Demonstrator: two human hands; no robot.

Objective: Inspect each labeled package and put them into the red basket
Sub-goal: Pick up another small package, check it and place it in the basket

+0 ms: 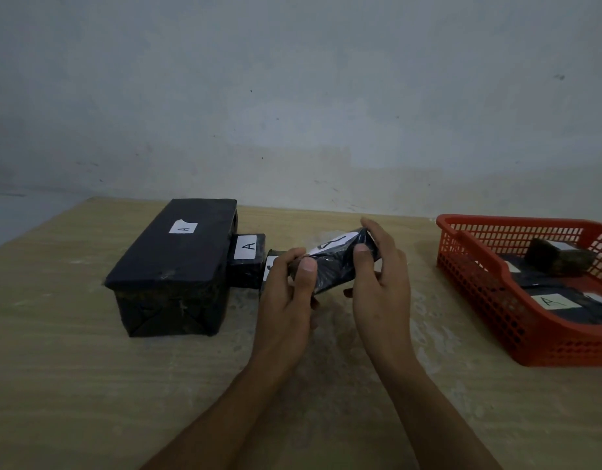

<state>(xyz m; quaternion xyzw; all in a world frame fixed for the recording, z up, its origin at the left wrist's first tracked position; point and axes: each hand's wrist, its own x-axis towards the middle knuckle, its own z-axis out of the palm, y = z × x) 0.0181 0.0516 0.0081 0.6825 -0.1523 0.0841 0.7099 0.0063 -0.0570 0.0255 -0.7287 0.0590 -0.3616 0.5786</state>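
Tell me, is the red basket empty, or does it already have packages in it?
Not empty. The red basket already holds several black wrapped packages, one showing a white A label. Both hands hold another package outside it.

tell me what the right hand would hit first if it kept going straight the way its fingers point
Probably nothing on the table: the right hand, holding the black package, points up and away toward the wall. Depth is unclear.

Head camera — close, looking down at table (89, 385).

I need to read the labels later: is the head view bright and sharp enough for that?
Head view: dim and soft; the A on the large package reads, the label on the package held by both hands is tilted and partly covered by fingers; the table edge bows.
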